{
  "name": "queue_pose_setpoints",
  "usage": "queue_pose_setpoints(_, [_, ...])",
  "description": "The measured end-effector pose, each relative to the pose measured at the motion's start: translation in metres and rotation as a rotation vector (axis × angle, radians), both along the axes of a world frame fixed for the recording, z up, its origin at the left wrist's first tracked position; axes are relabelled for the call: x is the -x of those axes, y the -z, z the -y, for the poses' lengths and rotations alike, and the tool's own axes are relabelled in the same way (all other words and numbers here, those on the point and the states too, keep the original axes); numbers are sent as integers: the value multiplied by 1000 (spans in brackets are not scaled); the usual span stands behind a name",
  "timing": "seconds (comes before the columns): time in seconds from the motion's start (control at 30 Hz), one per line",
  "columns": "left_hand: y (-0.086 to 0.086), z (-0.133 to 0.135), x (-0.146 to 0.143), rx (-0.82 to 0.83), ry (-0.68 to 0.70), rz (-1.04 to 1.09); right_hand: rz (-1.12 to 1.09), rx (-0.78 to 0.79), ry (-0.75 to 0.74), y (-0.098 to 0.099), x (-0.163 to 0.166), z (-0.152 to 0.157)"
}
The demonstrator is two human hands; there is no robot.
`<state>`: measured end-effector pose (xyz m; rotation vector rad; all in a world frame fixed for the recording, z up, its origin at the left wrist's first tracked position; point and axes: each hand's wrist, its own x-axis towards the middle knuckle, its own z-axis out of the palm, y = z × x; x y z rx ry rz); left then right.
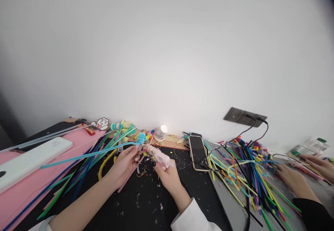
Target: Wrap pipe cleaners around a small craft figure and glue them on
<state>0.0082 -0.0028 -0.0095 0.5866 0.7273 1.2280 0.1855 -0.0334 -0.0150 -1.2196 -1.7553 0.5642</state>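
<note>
My left hand (124, 164) pinches the end of a long light-blue pipe cleaner (86, 154), which runs out to the left and ends in a coiled blue tip (141, 137) by my fingers. My right hand (167, 175) is closed round a pink hot-glue gun (159, 157). Its nozzle end meets a small multicoloured piece next to the coiled tip. Both hands hover over a black tabletop (146, 203) strewn with small scraps.
Loose pipe cleaners (86, 168) lie at left by a pink mat (23, 192) and a white case (28, 158). A phone (197, 151), a small lamp (161, 132), a tangle of pipe cleaners (250, 168) and a wall socket (244, 117) are at right. Another person's hands (300, 178) work at far right.
</note>
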Motion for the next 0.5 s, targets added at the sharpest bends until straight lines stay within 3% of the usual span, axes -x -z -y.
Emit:
queue_pose_setpoints(0.2, [-2,2,1,0,-3,23,24,-80,21,0,1,2])
queue_pose_setpoints(0.5, [-4,1,-1,3,-12,28,-62,-41,-53,1,2,-1])
